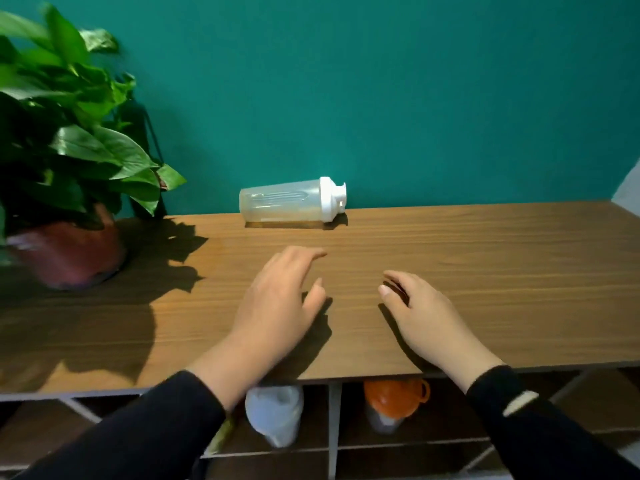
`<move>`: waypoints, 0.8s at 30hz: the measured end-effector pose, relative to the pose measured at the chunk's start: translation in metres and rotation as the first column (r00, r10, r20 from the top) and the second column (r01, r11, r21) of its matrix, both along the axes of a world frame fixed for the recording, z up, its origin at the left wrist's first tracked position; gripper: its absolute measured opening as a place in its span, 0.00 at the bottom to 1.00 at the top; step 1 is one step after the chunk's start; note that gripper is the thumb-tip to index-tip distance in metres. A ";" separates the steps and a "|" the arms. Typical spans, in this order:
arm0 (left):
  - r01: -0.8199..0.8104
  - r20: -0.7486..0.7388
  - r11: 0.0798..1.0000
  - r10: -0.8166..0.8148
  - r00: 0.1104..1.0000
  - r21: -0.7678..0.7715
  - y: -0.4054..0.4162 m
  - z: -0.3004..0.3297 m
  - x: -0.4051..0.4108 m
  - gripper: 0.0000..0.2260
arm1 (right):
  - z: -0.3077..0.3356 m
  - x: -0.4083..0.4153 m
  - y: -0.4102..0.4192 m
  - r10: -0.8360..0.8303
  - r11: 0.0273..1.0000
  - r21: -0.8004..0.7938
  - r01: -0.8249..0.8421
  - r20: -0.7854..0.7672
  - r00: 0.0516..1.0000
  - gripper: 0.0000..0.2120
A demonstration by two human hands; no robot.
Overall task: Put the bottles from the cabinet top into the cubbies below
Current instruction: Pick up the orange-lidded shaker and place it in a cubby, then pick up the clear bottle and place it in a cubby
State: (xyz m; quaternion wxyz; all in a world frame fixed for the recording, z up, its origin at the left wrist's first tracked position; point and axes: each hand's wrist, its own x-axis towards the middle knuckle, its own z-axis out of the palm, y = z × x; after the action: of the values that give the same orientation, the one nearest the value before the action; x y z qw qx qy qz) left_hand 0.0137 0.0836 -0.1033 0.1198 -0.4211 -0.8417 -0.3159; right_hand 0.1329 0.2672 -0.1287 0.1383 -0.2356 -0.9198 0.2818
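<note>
Left hand (277,306) and right hand (426,317) over cabinet top (485,271), fingers loosely spread, holding nothing. Beyond fingertips, bottle (291,200) on its side. Below wrists, cubbies (332,420) with two bottles.

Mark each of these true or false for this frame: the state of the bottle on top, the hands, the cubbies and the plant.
1. The clear bottle on the cabinet top lies on its side. True.
2. The left hand grips that bottle. False: it is open and short of the bottle.
3. The right hand holds nothing. True.
4. All the cubbies are bare. False: a white bottle and an orange-lidded bottle sit in neighbouring cubbies.
5. A potted plant stands at the left. True.
</note>
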 end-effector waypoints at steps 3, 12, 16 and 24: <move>-0.094 -0.145 0.986 0.075 0.987 -0.136 0.028 0.009 -0.062 0.29 | -0.015 -0.023 0.007 0.027 0.957 0.280 -0.078 0.181 0.983 0.30; -0.238 -0.355 0.854 0.067 0.932 -0.463 0.087 0.005 -0.186 0.44 | -0.014 -0.028 0.004 -0.016 0.959 0.283 -0.020 0.124 0.992 0.28; -0.241 -0.402 0.873 0.057 0.914 -0.424 0.092 0.004 -0.194 0.40 | -0.017 -0.030 0.006 -0.025 0.962 0.273 -0.003 0.102 0.995 0.27; -0.091 -0.237 0.977 0.044 0.971 -0.191 0.077 0.027 -0.116 0.38 | -0.003 -0.014 0.009 -0.060 0.975 -0.222 0.020 -0.177 0.982 0.30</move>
State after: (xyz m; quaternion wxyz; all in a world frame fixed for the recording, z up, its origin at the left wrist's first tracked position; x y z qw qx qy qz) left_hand -0.1026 0.1608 -0.0762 0.1847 -0.4358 -0.8636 -0.1740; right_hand 0.1194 0.2758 -0.1313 0.2007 -0.2412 -0.8615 0.3991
